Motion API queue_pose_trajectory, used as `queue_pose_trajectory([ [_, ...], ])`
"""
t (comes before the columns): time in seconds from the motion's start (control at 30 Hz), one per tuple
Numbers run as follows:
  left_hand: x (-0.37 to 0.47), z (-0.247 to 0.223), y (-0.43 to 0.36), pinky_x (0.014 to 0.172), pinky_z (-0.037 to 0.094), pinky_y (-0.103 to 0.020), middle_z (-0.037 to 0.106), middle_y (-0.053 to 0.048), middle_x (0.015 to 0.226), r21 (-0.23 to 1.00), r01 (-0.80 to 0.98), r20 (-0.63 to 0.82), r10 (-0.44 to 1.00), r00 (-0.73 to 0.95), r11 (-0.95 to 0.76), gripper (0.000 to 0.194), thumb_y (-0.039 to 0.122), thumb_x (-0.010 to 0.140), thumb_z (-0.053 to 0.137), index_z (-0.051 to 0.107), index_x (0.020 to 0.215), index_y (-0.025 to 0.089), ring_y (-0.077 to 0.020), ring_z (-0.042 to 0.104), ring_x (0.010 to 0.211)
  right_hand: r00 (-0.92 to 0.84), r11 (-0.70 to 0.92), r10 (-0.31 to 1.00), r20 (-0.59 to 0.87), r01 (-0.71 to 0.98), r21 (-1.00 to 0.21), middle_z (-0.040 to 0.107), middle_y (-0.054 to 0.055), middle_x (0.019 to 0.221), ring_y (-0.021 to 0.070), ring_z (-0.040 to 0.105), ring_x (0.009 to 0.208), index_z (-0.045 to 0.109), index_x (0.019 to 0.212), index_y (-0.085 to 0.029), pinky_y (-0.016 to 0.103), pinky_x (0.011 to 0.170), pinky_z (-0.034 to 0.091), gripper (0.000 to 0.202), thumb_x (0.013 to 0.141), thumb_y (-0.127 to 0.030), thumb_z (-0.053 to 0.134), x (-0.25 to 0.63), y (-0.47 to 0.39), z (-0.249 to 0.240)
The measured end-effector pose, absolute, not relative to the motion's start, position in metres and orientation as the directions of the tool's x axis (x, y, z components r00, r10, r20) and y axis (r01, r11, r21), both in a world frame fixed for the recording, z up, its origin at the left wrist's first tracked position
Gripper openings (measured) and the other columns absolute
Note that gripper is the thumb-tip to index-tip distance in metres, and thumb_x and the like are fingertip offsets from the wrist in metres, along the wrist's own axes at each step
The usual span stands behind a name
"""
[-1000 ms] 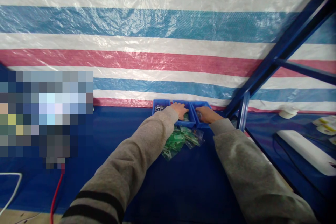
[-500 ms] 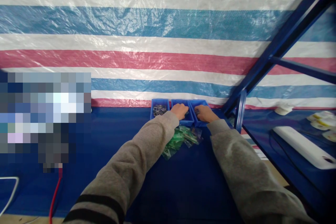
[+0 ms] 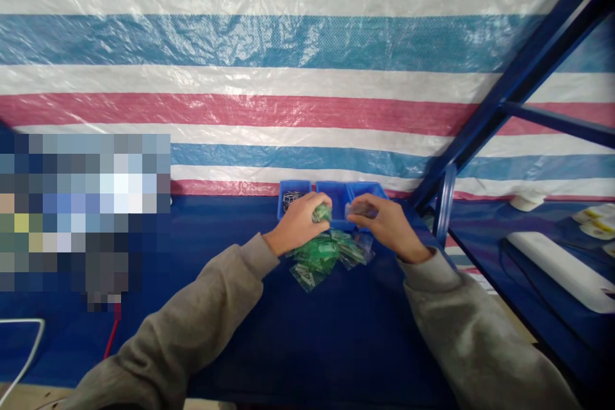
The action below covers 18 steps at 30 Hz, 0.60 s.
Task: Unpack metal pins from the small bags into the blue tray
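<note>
Hands (image 3: 296,223) (image 3: 382,223) holding small parts (image 3: 322,213)

Backdrop: woven plastic tarp (image 3: 269,77) hung as wall, horizontal stripes of red, white and blue, glossy with wrinkle highlights under even overhead light. Surface (image 3: 336,333) covered in dark blue sheet. Right side: blue metal frame (image 3: 509,86), one diagonal strut, one crossbar, one short upright post. Beyond the frame, a second blue-covered surface carrying a long white object (image 3: 557,269). Lower left: white cable (image 3: 24,349) and red cable (image 3: 111,336). Left area pixelated, unreadable.
</note>
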<state>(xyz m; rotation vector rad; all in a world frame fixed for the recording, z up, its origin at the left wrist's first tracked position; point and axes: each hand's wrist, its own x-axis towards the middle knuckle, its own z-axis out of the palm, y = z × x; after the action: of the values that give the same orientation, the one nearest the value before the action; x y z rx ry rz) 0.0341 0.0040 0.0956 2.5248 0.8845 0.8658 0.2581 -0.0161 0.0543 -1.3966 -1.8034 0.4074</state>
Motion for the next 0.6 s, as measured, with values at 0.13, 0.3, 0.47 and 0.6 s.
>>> queue_pose_trajectory([
  [0.13, 0.012, 0.069, -0.019, 0.085, 0.043, -0.031, 0.057, -0.005, 0.1, 0.5, 0.458, 0.357, 0.657, 0.664, -0.735, 0.034, 0.014, 0.073, 0.054, 0.051, 0.106, 0.018, -0.0183, 0.054, 0.092, -0.294, 0.429, 0.903, 0.315, 0.681, -0.594, 0.066, 0.002, 0.084, 0.0173, 0.063, 0.075, 0.063, 0.092, -0.02, 0.031, 0.071, 0.051, 0.018, 0.075, -0.028, 0.067, 0.232, -0.04, 0.044],
  [0.3, 0.004, 0.042, -0.027, 0.095, 0.036, -0.043, 0.048, -0.012, 0.126, 0.26, 0.572, 0.297, 0.628, 0.719, -0.778, 0.047, 0.04, 0.087, 0.049, 0.043, 0.129, 0.02, -0.0273, 0.045, 0.114, -0.299, 0.444, 0.871, 0.391, 0.82, -0.361, 0.058, 0.01, 0.112, 0.024, 0.058, 0.102, 0.054, 0.121, -0.021, 0.038, 0.087, 0.05, 0.041, 0.081, -0.03, 0.061, 0.227, -0.051, 0.023],
  [0.47, -0.002, 0.033, -0.033, 0.102, 0.029, -0.048, 0.03, -0.014, 0.145, 0.103, 0.574, 0.286, 0.576, 0.765, -0.813, 0.066, 0.059, 0.086, 0.039, 0.027, 0.142, 0.025, -0.0309, 0.032, 0.13, -0.228, 0.36, 0.863, 0.451, 0.904, -0.231, 0.045, 0.01, 0.133, 0.0265, 0.046, 0.121, 0.043, 0.134, -0.024, 0.04, 0.094, 0.049, 0.05, 0.087, -0.039, 0.051, 0.236, -0.069, 0.014],
  [0.6, -0.01, 0.039, -0.044, 0.108, 0.022, -0.051, 0.019, -0.013, 0.151, 0.112, 0.686, 0.34, 0.676, 0.653, -0.719, 0.069, 0.06, 0.087, 0.036, 0.024, 0.144, 0.023, -0.0321, 0.017, 0.139, -0.191, 0.323, 0.869, 0.456, 0.918, -0.232, 0.038, 0.011, 0.141, 0.0266, 0.04, 0.128, 0.037, 0.139, -0.023, 0.043, 0.104, 0.04, 0.052, 0.091, -0.042, 0.043, 0.244, -0.085, 0.004],
])
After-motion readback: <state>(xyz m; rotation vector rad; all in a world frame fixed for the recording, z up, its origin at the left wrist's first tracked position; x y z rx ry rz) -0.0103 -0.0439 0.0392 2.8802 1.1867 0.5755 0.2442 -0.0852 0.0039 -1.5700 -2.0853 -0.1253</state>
